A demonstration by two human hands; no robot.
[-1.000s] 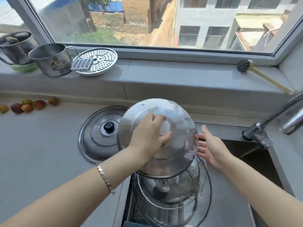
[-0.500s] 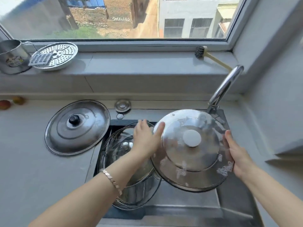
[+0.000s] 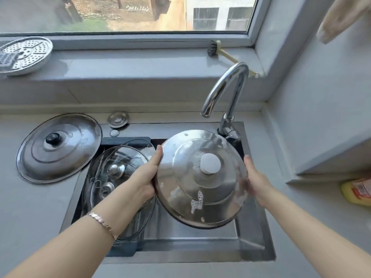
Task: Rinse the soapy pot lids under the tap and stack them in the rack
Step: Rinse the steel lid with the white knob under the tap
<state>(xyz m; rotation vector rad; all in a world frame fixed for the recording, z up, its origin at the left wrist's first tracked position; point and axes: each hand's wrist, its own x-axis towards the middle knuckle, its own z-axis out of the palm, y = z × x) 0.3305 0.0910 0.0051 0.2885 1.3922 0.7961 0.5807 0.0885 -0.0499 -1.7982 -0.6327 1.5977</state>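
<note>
A steel pot lid with a white knob, flecked with soap suds, is held tilted over the right side of the sink. My left hand grips its left rim and my right hand grips its right rim. The chrome tap arches just behind the lid; no water is visible. Glass lids lie stacked in the left part of the sink. A large steel lid with a black knob rests on the counter to the left.
A perforated steamer plate sits on the windowsill at left, a brush at its right end. A sink plug lies behind the basin. A yellow bottle stands under a shelf at right. A cloth hangs top right.
The white-knob lid has moved right from above the glass lids to under the tap. My left hand shifted from the knob to the left rim, and my right hand took the right rim.
</note>
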